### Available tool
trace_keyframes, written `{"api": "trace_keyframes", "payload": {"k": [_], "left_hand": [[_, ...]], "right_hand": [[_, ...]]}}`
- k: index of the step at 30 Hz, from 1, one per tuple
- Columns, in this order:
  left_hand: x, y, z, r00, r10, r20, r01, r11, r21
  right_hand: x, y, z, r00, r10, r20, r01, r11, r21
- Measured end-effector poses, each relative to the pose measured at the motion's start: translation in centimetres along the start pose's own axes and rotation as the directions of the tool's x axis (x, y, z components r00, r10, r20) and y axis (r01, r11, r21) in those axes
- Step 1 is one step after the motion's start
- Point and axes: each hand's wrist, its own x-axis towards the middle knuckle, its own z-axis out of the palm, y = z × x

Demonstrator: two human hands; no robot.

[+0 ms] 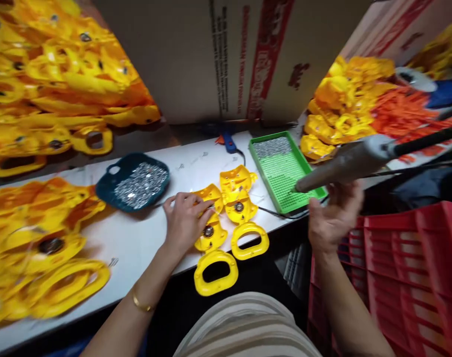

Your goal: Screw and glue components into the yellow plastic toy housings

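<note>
Two yellow plastic parts with oval handles lie side by side on the white table. My left hand (187,218) rests on the upper end of the left yellow part (211,241), its fingers bent over the edge. The right yellow part (238,206) lies just beside it, untouched. Over the near end of the green tray (265,171) hangs a grey electric screwdriver (345,163), its tip pointing down left into the tray. My right hand (333,215) is just below the screwdriver, palm up, thumb and fingers apart; it does not grip the tool.
A dark dish (161,186) of small screws stands left of my left hand. Yellow parts (55,233) pile up at the left, more behind. A cardboard box (196,59) stands at the back. Orange pieces (404,111) lie at the right, above a red crate (408,267).
</note>
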Motion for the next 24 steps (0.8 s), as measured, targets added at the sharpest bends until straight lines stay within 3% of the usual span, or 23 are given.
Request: {"api": "trace_keyframes", "payload": {"k": [2,6,9,13,15,20,24], "left_hand": [[0.2,-0.2,0.1,1.000,0.023,-0.008,-0.022,1.000,0.008],[0.2,-0.2,0.1,0.998,0.059,-0.002,-0.059,0.996,0.062],[0.1,-0.1,-0.1,0.999,0.049,0.009,-0.049,0.994,0.093],[0.3,0.2,-0.5,0.997,0.018,0.078,-0.027,0.993,0.112],[0.4,0.4,-0.6,0.996,0.015,0.090,-0.026,0.992,0.122],[0.4,0.5,-0.9,0.996,0.042,0.076,-0.053,0.989,0.141],[0.5,0.6,-1.0,0.995,0.053,0.086,-0.066,0.986,0.153]], "right_hand": [[1.3,1.3,0.1,0.994,0.081,-0.074,-0.067,0.982,0.177],[4.3,2.5,-0.2,0.989,0.130,0.064,-0.144,0.943,0.300],[6.1,2.9,-0.5,0.992,0.102,0.070,-0.121,0.922,0.369],[7.3,4.1,-0.4,0.997,0.067,0.034,-0.073,0.767,0.637],[7.5,4.8,-0.1,0.998,0.066,-0.006,-0.043,0.720,0.692],[7.9,5.3,0.5,0.958,0.158,-0.238,0.044,0.740,0.671],[8.1,5.4,0.8,0.940,0.172,-0.296,0.077,0.736,0.673]]}}
